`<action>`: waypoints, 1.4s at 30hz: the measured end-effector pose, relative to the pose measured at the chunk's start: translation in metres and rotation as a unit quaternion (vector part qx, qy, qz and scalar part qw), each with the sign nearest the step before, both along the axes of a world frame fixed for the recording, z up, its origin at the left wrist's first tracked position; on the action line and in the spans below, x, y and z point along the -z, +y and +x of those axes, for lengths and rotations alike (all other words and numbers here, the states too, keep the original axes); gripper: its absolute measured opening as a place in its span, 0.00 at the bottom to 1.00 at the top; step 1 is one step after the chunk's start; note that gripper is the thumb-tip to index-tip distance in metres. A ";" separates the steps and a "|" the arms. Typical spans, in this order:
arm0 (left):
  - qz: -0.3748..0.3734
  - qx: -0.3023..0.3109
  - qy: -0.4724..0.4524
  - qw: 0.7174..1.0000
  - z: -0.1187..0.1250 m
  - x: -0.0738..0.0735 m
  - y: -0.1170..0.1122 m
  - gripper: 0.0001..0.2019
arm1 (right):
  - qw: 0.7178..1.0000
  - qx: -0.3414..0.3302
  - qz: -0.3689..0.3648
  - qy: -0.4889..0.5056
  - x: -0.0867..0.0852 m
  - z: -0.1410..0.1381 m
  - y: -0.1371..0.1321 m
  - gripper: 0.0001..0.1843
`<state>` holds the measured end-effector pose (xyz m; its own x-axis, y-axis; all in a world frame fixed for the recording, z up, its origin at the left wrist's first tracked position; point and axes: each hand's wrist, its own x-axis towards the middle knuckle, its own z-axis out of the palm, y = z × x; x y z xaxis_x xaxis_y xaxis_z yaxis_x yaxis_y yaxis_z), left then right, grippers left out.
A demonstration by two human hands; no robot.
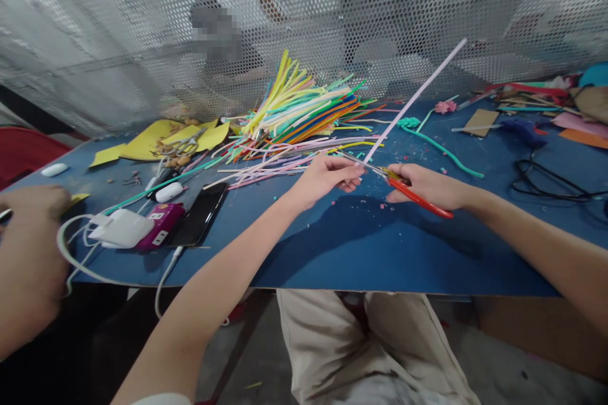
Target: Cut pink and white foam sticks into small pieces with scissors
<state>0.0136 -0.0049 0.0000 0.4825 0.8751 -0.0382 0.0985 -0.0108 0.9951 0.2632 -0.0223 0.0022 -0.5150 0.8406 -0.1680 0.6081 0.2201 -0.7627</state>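
Note:
My left hand (332, 178) pinches the lower end of a pale pink pipe cleaner (418, 96), which rises at a slant to the upper right. My right hand (420, 185) is closed around red-handled pliers (422, 201). Their slim metal jaws reach to the fingers of my left hand, by the pipe cleaner's lower end. Whether the jaws touch it I cannot tell. Small pink and teal scraps lie on the blue table (351, 259) below my hands.
Behind my left hand is a large pile of coloured pipe cleaners (304, 111). A teal twisted piece (441, 150) lies right. A phone (202, 215), white charger (122, 228) and cables are left. Another person's hand (35, 234) is at far left. Perforated metal (380, 6) stands behind.

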 end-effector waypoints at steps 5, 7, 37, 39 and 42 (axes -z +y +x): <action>-0.003 -0.006 -0.010 1.000 0.001 0.000 -0.002 0.15 | 1.000 -0.025 -0.003 0.012 0.003 0.004 0.003 0.23; -0.006 -0.008 -0.013 1.000 0.001 0.000 -0.002 0.15 | 0.999 -0.036 0.003 0.012 0.005 0.006 0.003 0.21; 0.002 -0.027 -0.028 0.999 -0.003 0.003 0.006 0.15 | 0.998 0.035 0.041 0.015 0.012 -0.008 -0.002 0.24; -0.001 -0.030 -0.018 0.999 -0.003 0.004 0.007 0.15 | 0.999 0.036 0.032 0.011 0.011 -0.008 -0.001 0.25; -0.004 -0.029 -0.019 0.999 -0.002 0.005 0.007 0.15 | 0.999 0.032 0.021 0.016 0.009 -0.007 -0.003 0.26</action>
<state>0.0113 0.0021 -0.0054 0.4320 0.9014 -0.0280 0.0601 0.0022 0.9982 0.2561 -0.0253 -0.0064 -0.4638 0.8783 -0.1162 0.5974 0.2132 -0.7730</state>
